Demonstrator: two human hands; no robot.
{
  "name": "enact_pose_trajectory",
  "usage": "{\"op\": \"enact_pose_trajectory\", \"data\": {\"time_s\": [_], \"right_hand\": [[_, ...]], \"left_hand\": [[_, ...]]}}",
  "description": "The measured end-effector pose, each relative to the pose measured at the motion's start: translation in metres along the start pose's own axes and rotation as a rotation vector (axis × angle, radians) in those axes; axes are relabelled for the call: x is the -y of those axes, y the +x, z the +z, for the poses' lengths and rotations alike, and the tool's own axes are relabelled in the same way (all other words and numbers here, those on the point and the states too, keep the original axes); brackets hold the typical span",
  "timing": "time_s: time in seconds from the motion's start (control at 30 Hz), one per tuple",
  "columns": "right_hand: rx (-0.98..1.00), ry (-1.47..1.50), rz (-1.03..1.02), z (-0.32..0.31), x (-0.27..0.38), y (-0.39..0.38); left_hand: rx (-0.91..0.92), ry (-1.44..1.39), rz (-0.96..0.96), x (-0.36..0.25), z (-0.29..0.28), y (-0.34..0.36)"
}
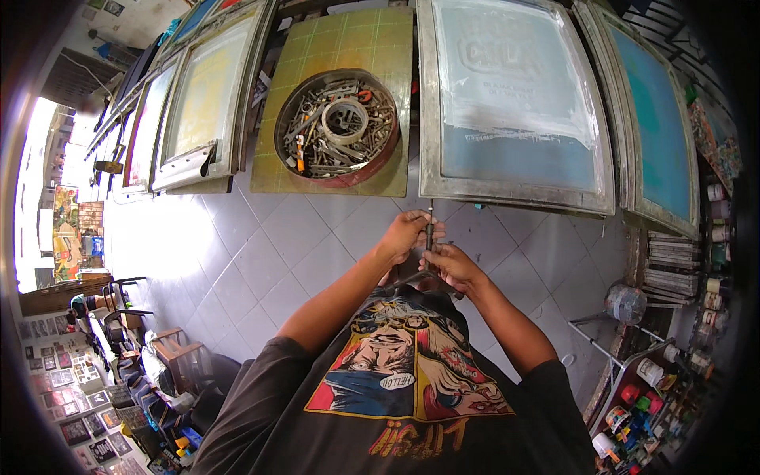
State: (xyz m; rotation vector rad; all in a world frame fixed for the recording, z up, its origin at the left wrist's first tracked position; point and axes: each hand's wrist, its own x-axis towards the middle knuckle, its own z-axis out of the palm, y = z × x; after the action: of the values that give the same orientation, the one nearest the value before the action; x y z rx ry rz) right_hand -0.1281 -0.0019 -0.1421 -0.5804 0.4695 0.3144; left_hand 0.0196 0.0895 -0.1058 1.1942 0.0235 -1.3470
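In front of my chest I hold a dark metal tool (430, 233) with a slim shaft pointing away from me and a wider, branching end close to my shirt. Its exact kind is hard to make out. The fingers of my left hand (404, 236) close around the upper shaft. Lower down, my right hand (451, 266) is closed on the tool near its branching end, partly hiding it. Beyond my hands, to the left, a round reddish pan (348, 180) holds a jumble of wrenches, bolts and other metal pieces, with a ring-shaped part (345, 121) on top.
The pan stands on a yellow-green board (328, 39). Framed screens flank it: a large pale-blue one (514, 154) ahead right, a teal one (653, 119) farther right, a yellowish one (207, 103) left. Chairs (178, 356) stand lower left, a metal-framed rack with containers (625, 380) lower right.
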Motion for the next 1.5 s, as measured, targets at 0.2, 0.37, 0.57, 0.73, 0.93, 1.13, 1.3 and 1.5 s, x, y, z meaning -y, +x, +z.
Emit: {"op": "enact_pose_trajectory", "data": {"time_s": [0.2, 0.37, 0.57, 0.73, 0.93, 1.13, 1.3, 1.5], "right_hand": [[-0.01, -0.06, 0.015, 0.008, 0.007, -0.002], [-0.02, -0.115, 0.035, 0.008, 0.01, -0.002], [0.02, 0.023, -0.059, 0.008, 0.003, -0.002], [0.004, 0.117, -0.033, 0.01, 0.006, -0.011], [-0.071, 0.056, -0.054, 0.001, -0.002, -0.007], [-0.302, -0.149, -0.036, 0.018, -0.004, -0.016], [-0.303, 0.001, 0.004, 0.012, -0.008, -0.03], [-0.351, 0.169, -0.034, -0.014, -0.021, -0.047]], "left_hand": [[-0.037, -0.011, 0.053, 0.007, 0.003, 0.003], [-0.08, 0.015, 0.065, 0.007, 0.002, 0.007], [-0.059, 0.101, -0.041, -0.002, 0.001, 0.002], [-0.076, 0.021, 0.047, 0.002, 0.008, -0.001], [-0.029, 0.021, 0.057, 0.007, 0.003, 0.003], [-0.044, 0.059, 0.091, 0.009, 0.008, 0.002], [-0.026, 0.092, 0.094, 0.009, 0.007, 0.001], [-0.054, 0.138, 0.149, 0.023, -0.001, 0.011]]}}
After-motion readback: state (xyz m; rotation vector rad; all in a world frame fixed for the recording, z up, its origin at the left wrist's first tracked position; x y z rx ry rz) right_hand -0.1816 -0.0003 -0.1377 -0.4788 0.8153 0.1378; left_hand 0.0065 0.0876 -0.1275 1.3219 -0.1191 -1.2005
